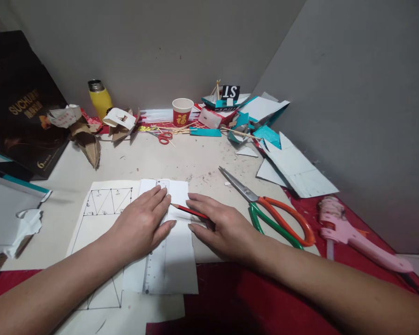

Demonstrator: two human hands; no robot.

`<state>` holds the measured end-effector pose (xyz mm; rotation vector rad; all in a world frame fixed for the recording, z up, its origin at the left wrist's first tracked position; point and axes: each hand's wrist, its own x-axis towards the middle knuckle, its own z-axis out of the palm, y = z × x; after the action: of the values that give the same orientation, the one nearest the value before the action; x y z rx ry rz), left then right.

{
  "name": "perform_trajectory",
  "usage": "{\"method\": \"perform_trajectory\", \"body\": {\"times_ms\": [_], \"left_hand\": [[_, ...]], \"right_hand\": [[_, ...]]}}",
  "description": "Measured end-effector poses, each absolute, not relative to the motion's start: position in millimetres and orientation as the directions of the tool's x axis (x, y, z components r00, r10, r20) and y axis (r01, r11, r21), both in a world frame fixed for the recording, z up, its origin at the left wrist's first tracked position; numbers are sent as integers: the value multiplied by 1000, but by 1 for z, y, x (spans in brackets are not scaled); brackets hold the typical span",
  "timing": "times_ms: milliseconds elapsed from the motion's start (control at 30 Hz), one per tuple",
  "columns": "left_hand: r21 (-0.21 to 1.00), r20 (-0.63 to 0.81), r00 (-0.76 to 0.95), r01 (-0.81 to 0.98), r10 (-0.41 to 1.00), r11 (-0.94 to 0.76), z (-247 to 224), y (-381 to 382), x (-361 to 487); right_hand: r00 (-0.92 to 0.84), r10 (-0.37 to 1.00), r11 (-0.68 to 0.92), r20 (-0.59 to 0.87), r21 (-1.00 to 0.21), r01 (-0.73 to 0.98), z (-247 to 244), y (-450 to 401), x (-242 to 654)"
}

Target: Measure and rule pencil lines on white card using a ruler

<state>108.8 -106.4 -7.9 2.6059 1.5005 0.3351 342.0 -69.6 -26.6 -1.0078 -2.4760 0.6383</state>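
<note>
My left hand lies flat with its fingers stretched out over a clear ruler, pressing it on a white sheet of paper. In my right hand is a red and black pencil, its sharpened tip pointing left, close to the ruler's edge and my left fingertips. Beneath the white sheet sits a larger cream sheet with triangles drawn in dark lines inside a strip. My left forearm covers part of that drawing.
Large scissors with orange and green handles lie open right of my right hand. Farther right is a pink glue gun. Cardboard scraps, a red paper cup, small red scissors and a yellow bottle line the back.
</note>
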Motion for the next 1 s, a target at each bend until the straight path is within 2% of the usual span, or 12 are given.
{"method": "perform_trajectory", "body": {"times_ms": [300, 1000], "left_hand": [[212, 123, 475, 845, 871, -491, -11, -105, 108], [99, 224, 540, 816, 812, -570, -7, -103, 106]], "right_hand": [[-668, 725, 633, 169, -545, 549, -29, -68, 343], [-652, 725, 651, 220, -525, 547, -27, -71, 342]]}}
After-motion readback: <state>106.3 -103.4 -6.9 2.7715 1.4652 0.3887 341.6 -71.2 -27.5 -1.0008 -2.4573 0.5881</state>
